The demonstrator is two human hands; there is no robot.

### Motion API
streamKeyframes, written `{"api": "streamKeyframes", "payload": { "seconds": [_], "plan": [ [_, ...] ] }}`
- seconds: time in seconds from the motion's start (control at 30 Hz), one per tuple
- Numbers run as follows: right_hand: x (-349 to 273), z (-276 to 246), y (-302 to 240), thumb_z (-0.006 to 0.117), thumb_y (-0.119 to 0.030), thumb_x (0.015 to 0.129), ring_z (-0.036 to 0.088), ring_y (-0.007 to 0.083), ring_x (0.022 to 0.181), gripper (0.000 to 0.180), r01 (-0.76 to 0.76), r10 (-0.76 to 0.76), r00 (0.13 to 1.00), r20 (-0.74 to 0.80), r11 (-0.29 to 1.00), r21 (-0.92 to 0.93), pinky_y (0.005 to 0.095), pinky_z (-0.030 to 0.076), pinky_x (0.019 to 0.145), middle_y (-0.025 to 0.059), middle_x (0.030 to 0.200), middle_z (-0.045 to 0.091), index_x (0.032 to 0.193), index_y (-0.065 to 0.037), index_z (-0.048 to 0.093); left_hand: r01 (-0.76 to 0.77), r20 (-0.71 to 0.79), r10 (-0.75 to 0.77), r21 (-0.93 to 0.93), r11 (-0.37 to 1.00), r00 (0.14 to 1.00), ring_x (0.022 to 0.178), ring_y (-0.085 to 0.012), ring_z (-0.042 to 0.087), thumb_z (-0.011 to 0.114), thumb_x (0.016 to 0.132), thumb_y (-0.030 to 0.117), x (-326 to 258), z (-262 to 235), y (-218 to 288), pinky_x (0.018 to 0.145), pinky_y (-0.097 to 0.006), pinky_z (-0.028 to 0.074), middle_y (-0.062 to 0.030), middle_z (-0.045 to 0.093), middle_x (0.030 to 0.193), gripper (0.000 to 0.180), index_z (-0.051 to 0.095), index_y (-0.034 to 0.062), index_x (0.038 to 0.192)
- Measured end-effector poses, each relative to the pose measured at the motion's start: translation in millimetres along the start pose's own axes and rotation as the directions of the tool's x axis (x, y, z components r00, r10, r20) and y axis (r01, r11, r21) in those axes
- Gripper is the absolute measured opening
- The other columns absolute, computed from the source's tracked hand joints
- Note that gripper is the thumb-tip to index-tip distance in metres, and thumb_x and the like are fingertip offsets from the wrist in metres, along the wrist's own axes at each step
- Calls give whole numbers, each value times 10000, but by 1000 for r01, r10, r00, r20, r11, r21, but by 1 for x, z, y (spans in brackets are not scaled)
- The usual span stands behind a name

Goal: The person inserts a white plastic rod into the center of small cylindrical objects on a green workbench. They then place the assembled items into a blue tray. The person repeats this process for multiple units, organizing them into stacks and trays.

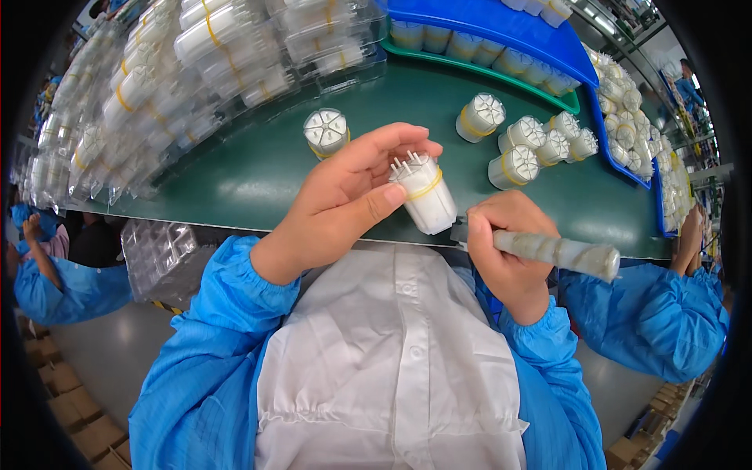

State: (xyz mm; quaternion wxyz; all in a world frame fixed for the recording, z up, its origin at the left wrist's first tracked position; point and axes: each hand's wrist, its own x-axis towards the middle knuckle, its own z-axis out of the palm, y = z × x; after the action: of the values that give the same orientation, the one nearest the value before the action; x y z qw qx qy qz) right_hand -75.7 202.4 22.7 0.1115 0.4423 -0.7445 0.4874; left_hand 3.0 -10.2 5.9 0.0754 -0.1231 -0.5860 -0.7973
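My left hand (345, 196) is closed round a bundle of white plastic pieces (427, 200), with a yellow rubber band about it. Thin white prongs stick up from its tilted top. My right hand (513, 243) grips a tool with a thick, tape-wrapped pale handle (560, 252). The tool's dark flat end (460, 232) is close to the bundle's lower end; whether they touch I cannot tell. Beyond my left hand a banded white bundle (326, 131) stands on the green table (251, 164). Another bundle (480, 117) and a cluster of several bundles (540, 149) are farther right.
Clear plastic trays of banded bundles (149, 94) are piled at the left and far left. A green tray (564, 100) and a blue bin (486, 22) with bundles line the back right. Co-workers' blue sleeves (74, 290) show at both sides.
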Motion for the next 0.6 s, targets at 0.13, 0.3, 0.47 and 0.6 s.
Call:
{"api": "streamKeyframes", "payload": {
  "seconds": [0.13,0.3,0.47,0.6],
  "plan": [
    [-2,-1,1,752,4,792,615,218,588,90,6,-7,997,75,1000,6,332,476,527,81,727,642,797,-36,671,-14,-4,14,-13,1000,1000,1329,-284,510,576,1003,142,0,1,2,1110,-416,418,-213,520,1421,562,361,-34,1492],
    [1,0,-3,756,12,784,617,205,586,110,35,-35,995,93,999,2,324,473,522,76,739,643,797,-47,664,11,-36,-10,22,1000,999,1304,-274,529,584,1002,168,-4,4,12,1088,-406,435,-221,534,1404,579,356,-30,1496],
    [2,-2,-8,762,15,775,625,198,599,121,69,-67,994,83,997,-24,320,475,527,73,746,646,808,-46,664,31,-37,-30,34,999,999,1264,-263,560,584,1004,193,-7,4,13,1067,-395,451,-224,541,1399,592,351,-28,1501],
    [2,-6,-11,764,16,769,631,209,612,122,19,-19,997,77,1000,3,320,478,533,73,751,649,815,-47,670,87,-12,-88,-57,995,996,1240,-255,580,571,1011,220,-8,4,11,1048,-383,467,-229,547,1394,607,336,-31,1511]
  ]
}}
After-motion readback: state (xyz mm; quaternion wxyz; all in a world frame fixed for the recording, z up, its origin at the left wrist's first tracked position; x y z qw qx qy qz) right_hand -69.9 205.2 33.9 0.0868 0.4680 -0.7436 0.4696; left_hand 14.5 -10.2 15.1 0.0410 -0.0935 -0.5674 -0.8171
